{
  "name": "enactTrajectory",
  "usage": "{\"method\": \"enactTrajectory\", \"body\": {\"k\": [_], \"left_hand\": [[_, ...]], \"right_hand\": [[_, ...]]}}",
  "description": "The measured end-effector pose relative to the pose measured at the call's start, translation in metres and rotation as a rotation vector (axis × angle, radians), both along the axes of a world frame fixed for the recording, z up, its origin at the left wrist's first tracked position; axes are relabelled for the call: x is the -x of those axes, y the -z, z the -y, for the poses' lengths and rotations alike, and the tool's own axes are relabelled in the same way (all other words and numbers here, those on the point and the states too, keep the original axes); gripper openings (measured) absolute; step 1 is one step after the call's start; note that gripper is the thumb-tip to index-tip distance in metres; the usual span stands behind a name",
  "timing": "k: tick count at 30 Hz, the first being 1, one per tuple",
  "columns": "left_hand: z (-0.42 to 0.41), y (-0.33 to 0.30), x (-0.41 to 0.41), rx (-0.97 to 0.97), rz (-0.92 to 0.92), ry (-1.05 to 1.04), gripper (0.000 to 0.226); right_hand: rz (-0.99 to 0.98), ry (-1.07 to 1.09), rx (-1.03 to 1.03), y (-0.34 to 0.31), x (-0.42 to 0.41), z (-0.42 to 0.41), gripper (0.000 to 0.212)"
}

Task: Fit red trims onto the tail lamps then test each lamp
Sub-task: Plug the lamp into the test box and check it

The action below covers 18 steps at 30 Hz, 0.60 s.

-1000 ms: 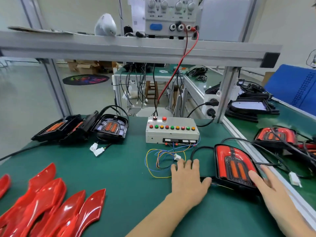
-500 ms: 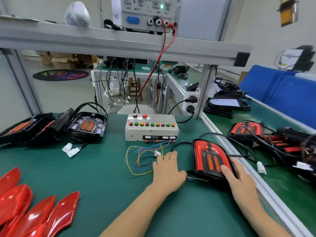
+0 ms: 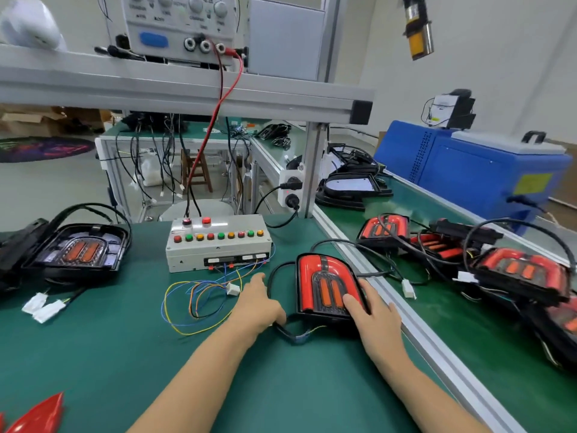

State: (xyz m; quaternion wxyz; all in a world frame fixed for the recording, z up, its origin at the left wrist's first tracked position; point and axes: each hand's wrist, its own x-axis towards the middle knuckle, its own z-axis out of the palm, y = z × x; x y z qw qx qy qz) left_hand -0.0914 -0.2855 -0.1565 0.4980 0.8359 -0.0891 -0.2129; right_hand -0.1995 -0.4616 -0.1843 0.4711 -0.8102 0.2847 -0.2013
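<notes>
Lamp (image 3: 324, 284) with its red trim on sits near the mat's right edge, right hand (image 3: 373, 310) resting flat on it, left hand (image 3: 256, 303) flat beside. Cable (image 3: 292, 334) loops underneath, so it could easily snag on the loose wires (image 3: 193, 303) when moved.

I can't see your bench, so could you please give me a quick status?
Left hand open on mat. Right hand open, resting on trimmed tail lamp. Lamp's cable loops beside left hand.

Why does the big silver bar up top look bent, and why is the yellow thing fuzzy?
Head view: the wide-angle lens bends the silver bar toward the picture's edges; the hanging yellow thing is smeared by blur; the tail lamp under the hands looks sharp, with soft, even light.
</notes>
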Motion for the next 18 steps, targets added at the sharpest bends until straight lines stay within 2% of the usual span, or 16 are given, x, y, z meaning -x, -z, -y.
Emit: {"method": "enactTrajectory", "body": {"k": [3, 4, 6, 7, 10, 12, 15, 17, 18], "left_hand": [[0.005, -0.003, -0.005, -0.003, -0.064, -0.005, 0.095], [0.006, -0.004, -0.007, -0.015, -0.069, 0.006, 0.084], [0.009, -0.007, -0.007, -0.023, -0.057, 0.032, 0.049], [0.009, -0.008, -0.006, -0.019, -0.058, 0.043, 0.044], [0.012, -0.004, -0.003, 0.014, -0.008, 0.068, 0.054], [0.011, -0.001, 0.004, 0.072, 0.056, 0.054, 0.058], [0.014, -0.001, 0.016, 0.275, 0.121, 0.085, 0.067], [0.017, -0.002, 0.02, 0.413, 0.074, 0.076, 0.073], [0.018, -0.003, 0.02, 0.493, -0.012, 0.036, 0.073]], "right_hand": [[0.007, 0.005, 0.034, 0.001, 0.0, 0.001, 0.043], [0.005, 0.003, 0.031, 0.0, 0.0, 0.001, 0.04], [-0.009, 0.002, 0.011, -0.001, 0.0, 0.0, 0.048], [-0.014, 0.0, 0.021, 0.0, 0.0, 0.001, 0.053], [0.008, -0.035, 0.029, 0.0, 0.002, 0.001, 0.066], [0.023, -0.044, 0.004, 0.002, 0.002, 0.003, 0.059], [0.077, -0.114, -0.054, 0.004, 0.003, 0.005, 0.053], [0.104, -0.154, -0.061, 0.005, 0.004, 0.005, 0.053], [0.112, -0.164, -0.067, 0.004, 0.004, 0.005, 0.055]]}}
